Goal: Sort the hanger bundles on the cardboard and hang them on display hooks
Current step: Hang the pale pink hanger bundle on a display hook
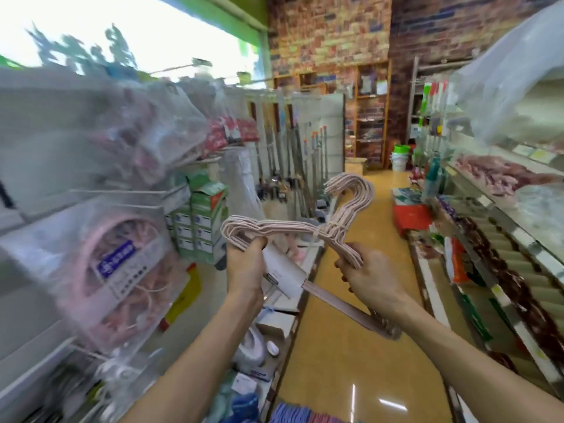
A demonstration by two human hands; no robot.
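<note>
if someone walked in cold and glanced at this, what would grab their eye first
Most likely the pale pink hanger bundle held up at the centre of the view, its hooks pointing up the aisle. The left hand grips one shoulder end and the right hand grips the other side, with a white label hanging between them. Next would be the bagged pink goods on the left shelving and the glossy yellow floor running down the aisle.

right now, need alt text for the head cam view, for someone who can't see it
A person holds a tied bundle of pale pink hangers in both hands, the left hand gripping one shoulder end, the right hand the other, hooks pointing up. They stand in a shop aisle between stocked shelves.
</note>
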